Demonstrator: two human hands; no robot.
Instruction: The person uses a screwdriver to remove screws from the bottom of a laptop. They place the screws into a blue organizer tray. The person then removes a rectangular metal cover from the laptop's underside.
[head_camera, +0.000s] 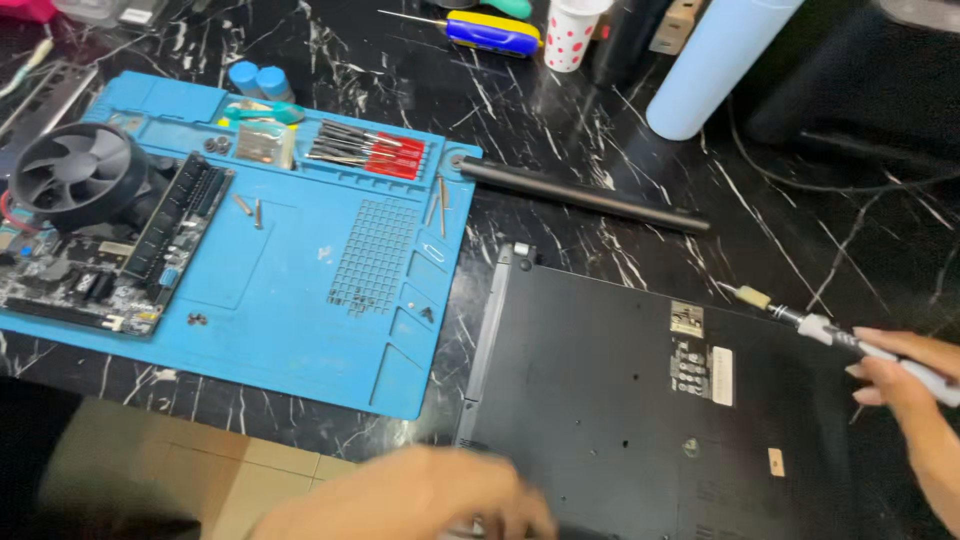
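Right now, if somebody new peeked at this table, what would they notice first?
Probably the bright blue mat on the left, with a computer board and its round black fan on it. Next, the black laptop lying bottom-up at lower right. The right hand holds a slim screwdriver over it, and the blurry left hand rests at its near edge.

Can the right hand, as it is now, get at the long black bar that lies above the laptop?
Probably yes. The right hand holds a slim screwdriver at the laptop edge, and only bare table lies between it and the black bar; the tool occupies its fingers, though.
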